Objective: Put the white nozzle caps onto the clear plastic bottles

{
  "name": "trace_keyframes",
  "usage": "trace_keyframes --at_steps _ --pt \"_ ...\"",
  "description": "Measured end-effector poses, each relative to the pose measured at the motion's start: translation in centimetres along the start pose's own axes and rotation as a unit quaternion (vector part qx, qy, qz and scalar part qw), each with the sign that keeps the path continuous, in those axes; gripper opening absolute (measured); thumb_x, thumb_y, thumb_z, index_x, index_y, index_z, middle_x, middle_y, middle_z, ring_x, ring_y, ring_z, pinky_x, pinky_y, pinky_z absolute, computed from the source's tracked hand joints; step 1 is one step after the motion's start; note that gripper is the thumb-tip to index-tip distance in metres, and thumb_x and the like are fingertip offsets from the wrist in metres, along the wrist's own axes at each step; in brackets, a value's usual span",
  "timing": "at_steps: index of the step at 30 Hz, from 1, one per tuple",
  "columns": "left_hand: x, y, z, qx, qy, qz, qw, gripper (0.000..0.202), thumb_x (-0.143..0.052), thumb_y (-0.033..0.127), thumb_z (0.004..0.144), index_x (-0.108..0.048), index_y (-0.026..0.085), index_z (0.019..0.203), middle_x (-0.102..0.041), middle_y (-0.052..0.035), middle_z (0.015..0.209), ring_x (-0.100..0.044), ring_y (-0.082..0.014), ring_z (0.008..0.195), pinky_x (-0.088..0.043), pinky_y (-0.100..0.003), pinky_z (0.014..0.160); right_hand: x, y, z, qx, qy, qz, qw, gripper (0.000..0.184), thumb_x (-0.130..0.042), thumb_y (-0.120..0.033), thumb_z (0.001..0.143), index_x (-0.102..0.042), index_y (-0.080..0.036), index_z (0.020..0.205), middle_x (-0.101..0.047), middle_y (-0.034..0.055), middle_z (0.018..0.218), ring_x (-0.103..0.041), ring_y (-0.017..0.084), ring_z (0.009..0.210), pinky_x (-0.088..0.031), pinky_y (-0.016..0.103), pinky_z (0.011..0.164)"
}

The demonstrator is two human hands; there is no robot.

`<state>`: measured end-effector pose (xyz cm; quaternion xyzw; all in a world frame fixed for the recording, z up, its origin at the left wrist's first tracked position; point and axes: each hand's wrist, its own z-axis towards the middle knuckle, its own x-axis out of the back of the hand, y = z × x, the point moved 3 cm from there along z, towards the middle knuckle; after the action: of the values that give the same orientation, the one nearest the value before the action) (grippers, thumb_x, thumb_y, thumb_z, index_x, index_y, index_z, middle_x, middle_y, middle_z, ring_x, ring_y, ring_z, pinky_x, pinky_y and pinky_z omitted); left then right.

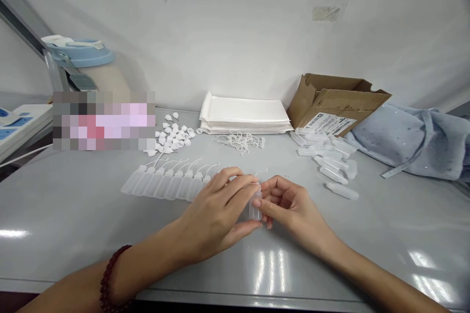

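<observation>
Head view: both hands, left hand (216, 215) and right hand (290, 208), pinch a clear bottle (254, 205).

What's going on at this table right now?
A person's left hand and right hand together pinch one small translucent plastic bottle just above the grey table. Left of them lies a neat row of capped translucent bottles, with a pile of small white caps behind it. More loose translucent bottles lie before the brown cardboard box on the right.
</observation>
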<state>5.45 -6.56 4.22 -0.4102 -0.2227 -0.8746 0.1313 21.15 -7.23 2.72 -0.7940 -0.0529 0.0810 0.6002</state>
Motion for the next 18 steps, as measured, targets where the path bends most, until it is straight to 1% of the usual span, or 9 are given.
trace_keyframes --at_steps 4,8,12,15,18 --pt "0.0 -0.2 0.0 0.005 -0.006 0.004 1.000 0.037 -0.066 0.026 0.084 -0.052 0.010 0.114 -0.062 -0.0118 0.110 -0.048 -0.0261 0.103 -0.050 -0.040 0.088 0.0 0.2 0.2 0.003 -0.011 0.002 1.000 0.038 -0.078 -0.039 0.067 -0.057 -0.015 0.087 -0.061 -0.0027 0.063 -0.055 0.008 0.050 -0.048 0.023 0.050" --pt "0.2 -0.6 0.2 0.015 0.003 0.002 1.000 0.033 -0.067 0.025 0.083 -0.053 0.011 0.109 -0.062 -0.0118 0.110 -0.048 -0.0246 0.100 -0.050 -0.039 0.084 0.0 0.0 0.4 0.040 -0.019 -0.030 0.999 0.036 -0.074 -0.041 0.072 -0.060 -0.015 0.092 -0.063 -0.0005 0.068 -0.057 0.010 0.053 -0.051 0.026 0.053" --pt "0.2 -1.1 0.3 0.032 0.006 0.017 0.999 0.031 -0.065 0.026 0.084 -0.053 0.012 0.109 -0.062 -0.0111 0.112 -0.047 -0.0240 0.098 -0.050 -0.039 0.081 0.3 0.1 0.5 0.066 -0.010 -0.064 0.996 0.029 -0.069 -0.037 0.077 -0.062 -0.016 0.096 -0.066 0.0023 0.079 -0.060 0.011 0.058 -0.054 0.028 0.060" --pt "0.0 -1.6 0.1 0.058 -0.022 0.032 0.998 0.031 -0.066 0.024 0.083 -0.054 0.012 0.109 -0.063 -0.0109 0.112 -0.047 -0.0257 0.098 -0.049 -0.041 0.080 0.6 0.5 0.6 0.066 -0.005 -0.108 0.992 0.024 -0.064 -0.033 0.081 -0.063 -0.017 0.099 -0.067 0.0036 0.084 -0.063 0.012 0.064 -0.054 0.030 0.067" --pt "-0.3 -2.0 -0.1 0.095 -0.075 0.025 0.992 0.030 -0.068 0.024 0.080 -0.056 0.014 0.105 -0.063 -0.0097 0.113 -0.047 -0.0273 0.102 -0.048 -0.043 0.082 0.7 0.8 0.7 0.086 -0.005 -0.182 0.980 0.019 -0.061 -0.028 0.083 -0.064 -0.018 0.099 -0.068 0.0043 0.087 -0.065 0.016 0.077 -0.053 0.031 0.072"
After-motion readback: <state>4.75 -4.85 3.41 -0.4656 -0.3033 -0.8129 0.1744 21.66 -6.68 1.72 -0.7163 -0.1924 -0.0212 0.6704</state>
